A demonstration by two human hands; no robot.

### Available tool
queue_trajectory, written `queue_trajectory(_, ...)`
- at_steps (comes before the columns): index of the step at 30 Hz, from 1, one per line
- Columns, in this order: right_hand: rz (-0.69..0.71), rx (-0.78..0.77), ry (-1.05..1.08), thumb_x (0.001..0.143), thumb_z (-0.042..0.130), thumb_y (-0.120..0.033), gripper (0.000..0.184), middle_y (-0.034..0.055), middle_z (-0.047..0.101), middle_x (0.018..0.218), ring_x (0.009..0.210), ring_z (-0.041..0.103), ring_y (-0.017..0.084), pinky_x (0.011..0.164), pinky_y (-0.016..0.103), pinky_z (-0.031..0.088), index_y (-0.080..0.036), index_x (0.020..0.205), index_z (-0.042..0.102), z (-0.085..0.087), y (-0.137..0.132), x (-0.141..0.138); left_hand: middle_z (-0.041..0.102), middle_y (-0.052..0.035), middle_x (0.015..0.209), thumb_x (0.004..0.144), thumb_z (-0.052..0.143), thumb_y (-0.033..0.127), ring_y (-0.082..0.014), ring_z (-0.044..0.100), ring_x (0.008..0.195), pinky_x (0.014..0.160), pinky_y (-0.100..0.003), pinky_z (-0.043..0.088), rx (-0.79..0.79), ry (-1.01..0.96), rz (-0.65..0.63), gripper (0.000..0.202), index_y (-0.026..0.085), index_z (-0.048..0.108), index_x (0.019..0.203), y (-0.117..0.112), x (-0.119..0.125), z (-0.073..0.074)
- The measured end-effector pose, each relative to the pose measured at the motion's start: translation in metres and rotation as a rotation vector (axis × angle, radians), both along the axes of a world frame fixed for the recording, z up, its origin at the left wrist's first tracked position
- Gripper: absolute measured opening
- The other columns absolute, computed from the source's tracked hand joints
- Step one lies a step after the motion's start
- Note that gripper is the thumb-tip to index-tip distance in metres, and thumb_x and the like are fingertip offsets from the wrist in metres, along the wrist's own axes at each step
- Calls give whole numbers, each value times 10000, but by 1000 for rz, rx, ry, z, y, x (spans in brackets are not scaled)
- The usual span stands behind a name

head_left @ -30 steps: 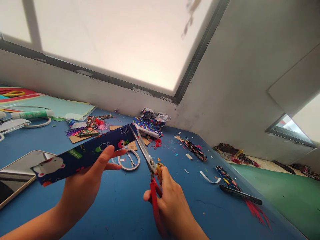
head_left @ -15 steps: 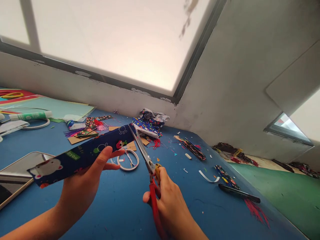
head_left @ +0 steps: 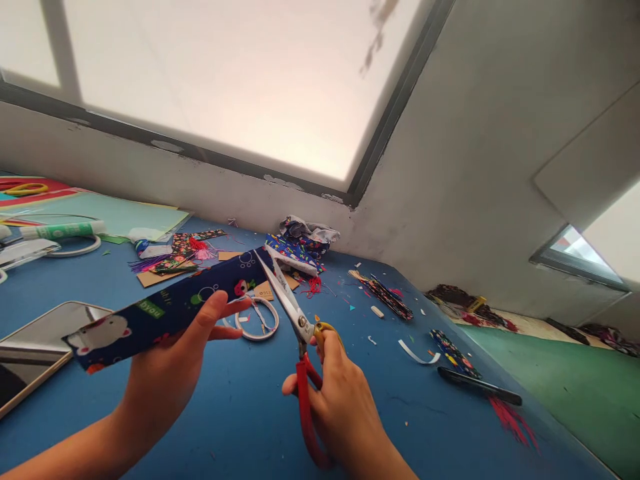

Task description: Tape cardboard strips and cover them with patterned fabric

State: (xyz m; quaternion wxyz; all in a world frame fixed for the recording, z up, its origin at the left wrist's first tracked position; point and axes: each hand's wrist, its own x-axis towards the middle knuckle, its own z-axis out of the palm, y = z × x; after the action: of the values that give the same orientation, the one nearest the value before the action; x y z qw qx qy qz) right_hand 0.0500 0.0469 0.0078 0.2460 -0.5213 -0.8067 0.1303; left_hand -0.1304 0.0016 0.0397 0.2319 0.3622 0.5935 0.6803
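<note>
My left hand (head_left: 183, 347) pinches a navy fabric strip (head_left: 175, 303) printed with a white animal, green patches and bubbles. The strip is held up above the table, slanting upward to the right. My right hand (head_left: 345, 393) grips a pair of scissors (head_left: 293, 307) with red and gold handles, fingers through the loops. Their blades are slightly apart at the strip's far right end, one on either side of its edge. Behind the strip, a white ring (head_left: 257, 337) lies on the table near my left fingertips.
On the blue table (head_left: 240, 420) lie a phone (head_left: 37, 347) at left, a glue stick (head_left: 63, 230), tasselled fabric bookmarks (head_left: 183, 253), crumpled fabric (head_left: 307, 237), a black pen (head_left: 480, 387) and scattered scraps. A wall and window stand behind.
The scissors' blades and handles have spread a little wider at the strip's end. The strip has shifted slightly right in my left hand's hold.
</note>
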Motion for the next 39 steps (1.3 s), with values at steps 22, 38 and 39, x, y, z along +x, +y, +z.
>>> queue_trajectory(22,47,311,-72,920,325,-524,352,37,645,756,560,662,229,460,294,411,-218,819,464,-10,6,5,746,37,788,690,732,455,-214,718,764,610,-186,585,96,-233,-36,289,218,597,786,4,-4,-12)
queue_trajectory(38,-12,154,-101,805,502,-590,403,41,654,817,691,680,286,510,301,392,-216,916,397,-7,4,1,754,43,847,712,678,523,-146,706,655,675,-157,549,-4,-54,-32,297,256,693,841,4,-7,-26)
queue_trajectory(39,-9,163,-98,797,510,-606,426,39,657,819,689,682,284,512,300,395,-216,924,398,-7,4,1,754,37,857,716,676,520,-148,704,641,681,-166,552,-3,-43,-41,292,254,697,836,4,-6,-26)
